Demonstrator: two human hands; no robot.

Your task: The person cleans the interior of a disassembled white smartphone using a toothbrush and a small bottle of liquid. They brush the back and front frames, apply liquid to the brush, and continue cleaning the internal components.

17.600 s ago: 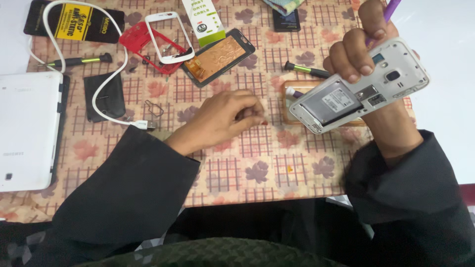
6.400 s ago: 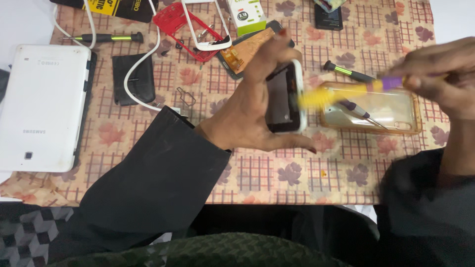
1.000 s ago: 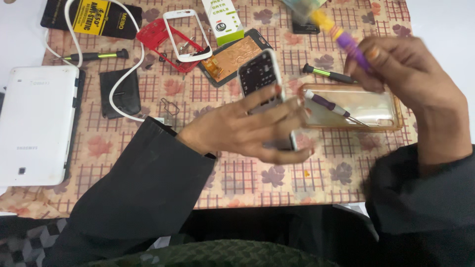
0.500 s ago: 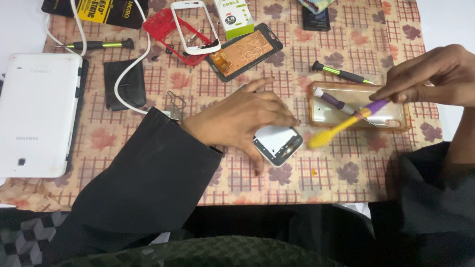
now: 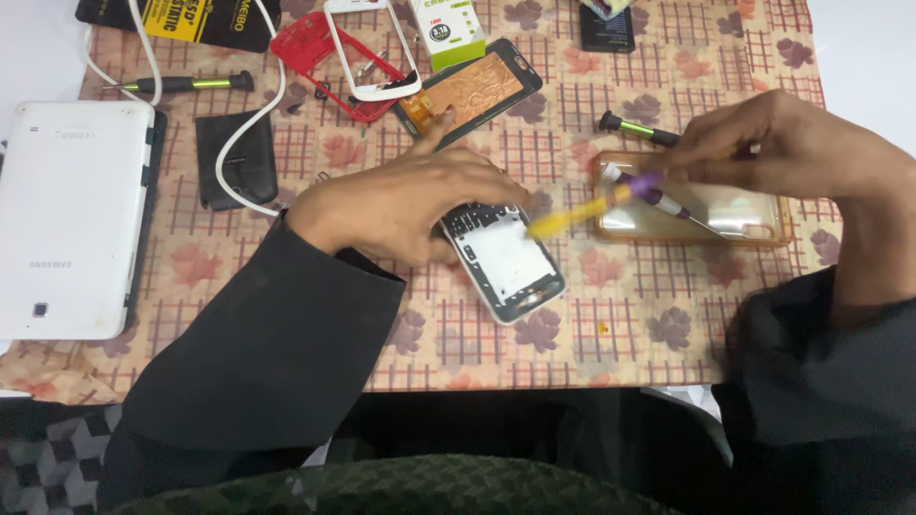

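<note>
Fingers of my left hand [image 5: 401, 205] press the opened phone [image 5: 503, 259] onto the desk [image 5: 458, 334]; my right hand [image 5: 773, 143] pinches a yellow-purple screwdriver [image 5: 596, 202].

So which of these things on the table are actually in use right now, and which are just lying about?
In use:
left hand pressing down the opened phone
right hand holding the yellow and purple tool

Lying about:
white tablet
clear phone case
copper-backed screen panel
red frame
green-handled screwdriver
</note>
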